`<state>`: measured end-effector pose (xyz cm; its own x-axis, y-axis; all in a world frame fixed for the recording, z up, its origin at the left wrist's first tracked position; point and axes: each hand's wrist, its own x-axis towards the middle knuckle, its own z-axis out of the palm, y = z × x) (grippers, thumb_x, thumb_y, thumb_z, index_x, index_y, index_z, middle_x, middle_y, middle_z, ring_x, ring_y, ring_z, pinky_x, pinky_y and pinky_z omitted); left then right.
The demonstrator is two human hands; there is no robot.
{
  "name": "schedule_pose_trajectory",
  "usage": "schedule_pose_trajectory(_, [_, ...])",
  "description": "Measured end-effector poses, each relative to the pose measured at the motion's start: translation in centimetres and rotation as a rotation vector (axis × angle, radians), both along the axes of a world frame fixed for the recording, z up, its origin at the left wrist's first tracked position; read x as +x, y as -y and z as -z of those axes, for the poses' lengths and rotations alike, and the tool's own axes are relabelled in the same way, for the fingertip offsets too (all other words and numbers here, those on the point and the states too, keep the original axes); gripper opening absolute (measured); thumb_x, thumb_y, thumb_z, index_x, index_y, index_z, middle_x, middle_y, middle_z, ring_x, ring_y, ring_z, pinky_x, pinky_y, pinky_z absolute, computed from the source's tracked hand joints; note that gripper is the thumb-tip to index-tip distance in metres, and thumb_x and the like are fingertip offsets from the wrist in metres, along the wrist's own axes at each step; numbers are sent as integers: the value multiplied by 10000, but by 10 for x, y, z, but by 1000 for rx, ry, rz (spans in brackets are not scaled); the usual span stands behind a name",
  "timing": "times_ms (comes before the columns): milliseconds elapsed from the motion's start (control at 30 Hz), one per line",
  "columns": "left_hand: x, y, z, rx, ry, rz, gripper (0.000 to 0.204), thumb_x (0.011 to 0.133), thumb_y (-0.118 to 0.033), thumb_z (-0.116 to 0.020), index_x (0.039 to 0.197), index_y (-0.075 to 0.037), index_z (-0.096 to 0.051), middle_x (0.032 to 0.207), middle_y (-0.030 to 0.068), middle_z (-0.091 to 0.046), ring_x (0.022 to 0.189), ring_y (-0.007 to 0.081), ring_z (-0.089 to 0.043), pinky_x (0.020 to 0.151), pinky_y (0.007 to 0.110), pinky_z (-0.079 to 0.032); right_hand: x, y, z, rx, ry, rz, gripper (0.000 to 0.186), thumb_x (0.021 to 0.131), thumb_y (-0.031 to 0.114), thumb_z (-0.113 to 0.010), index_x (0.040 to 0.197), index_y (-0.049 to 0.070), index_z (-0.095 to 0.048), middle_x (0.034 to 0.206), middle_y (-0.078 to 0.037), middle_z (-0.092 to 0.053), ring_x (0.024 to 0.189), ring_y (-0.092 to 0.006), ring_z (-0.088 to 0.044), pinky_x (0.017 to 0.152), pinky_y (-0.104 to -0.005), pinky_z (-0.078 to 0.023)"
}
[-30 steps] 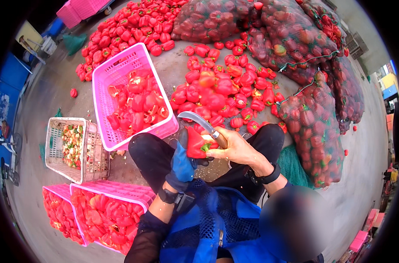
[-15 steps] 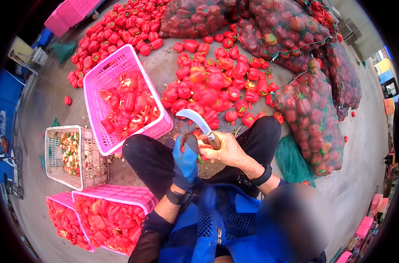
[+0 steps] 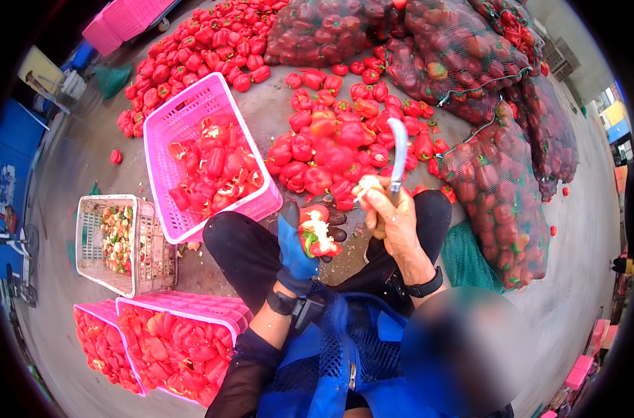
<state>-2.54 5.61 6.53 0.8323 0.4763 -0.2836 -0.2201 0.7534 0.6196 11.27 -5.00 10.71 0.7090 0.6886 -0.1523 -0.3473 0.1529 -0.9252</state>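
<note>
My left hand (image 3: 294,254), in a blue and dark work glove, cups a cut-open red bell pepper (image 3: 313,224). The pepper's pale, seedy inside faces up, with a bit of green at its lower side. To the right, my bare right hand (image 3: 398,226) grips the handle of a curved knife (image 3: 400,150), its hooked blade pointing up and away from me. Between that hand's thumb and fingers is a pale, seedy pepper core (image 3: 370,186). The two hands are apart, above my crossed legs. Whole red peppers (image 3: 331,150) lie on the ground just beyond them.
A pink crate (image 3: 162,171) of cut peppers stands ahead on the left. Nearer is a whitish crate (image 3: 153,240) with scraps, then filled pink crates (image 3: 212,306). Mesh sacks of peppers (image 3: 495,188) lie right and behind, near a green net (image 3: 470,258) and a large pepper heap (image 3: 212,45).
My hands have moved apart. The right has swung right and up with the knife, now carrying the core. The left has turned, showing the pepper's open inside.
</note>
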Motion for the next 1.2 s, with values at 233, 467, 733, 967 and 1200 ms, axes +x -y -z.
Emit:
schedule_pose_trajectory(233, [9, 6, 6, 59, -51, -162, 595, 976, -554, -382, 1178, -24, -564, 968, 145, -672, 751, 251, -675, 639, 352, -572, 8, -88, -56, -181, 724, -155, 457, 863, 149, -722, 1270, 30, -552, 863, -1, -639, 592, -40, -509, 492, -213, -417])
schedule_pose_trajectory(467, [5, -18, 20, 597, -211, -311, 306, 1003, -326, -468, 1026, -32, -552, 887, 69, -607, 792, 148, -613, 695, 274, -506, -19, -25, -13, -526, 628, -558, 410, 800, 317, -788, 1081, 66, -627, 723, 15, -590, 626, -50, -511, 519, -241, -411])
schedule_pose_trajectory(733, [0, -8, 9, 267, -67, -259, 279, 1013, -256, -467, 1038, -18, -612, 919, 55, -640, 832, 119, -606, 725, 273, -506, -37, -16, 22, -242, -80, -454, 221, 876, 168, -704, 1026, 54, -588, 702, 10, -579, 500, -54, -514, 455, -203, -398])
schedule_pose_trajectory(967, [2, -13, 22, 400, -99, -273, 271, 1015, -248, -459, 1039, -23, -608, 938, 46, -635, 843, 121, -606, 738, 280, -509, -39, -12, 52, -127, -377, -359, 201, 893, 219, -644, 974, 47, -580, 708, -1, -586, 487, -49, -504, 424, -190, -367])
schedule_pose_trajectory(1200, [7, -6, 36, 229, -144, -324, 232, 1000, -265, -516, 1006, -50, -603, 959, 22, -606, 775, 95, -588, 676, 274, -494, -41, -24, 43, -204, 195, -246, 215, 844, 198, -701, 928, 51, -569, 682, 36, -539, 575, -71, -487, 527, -255, -417])
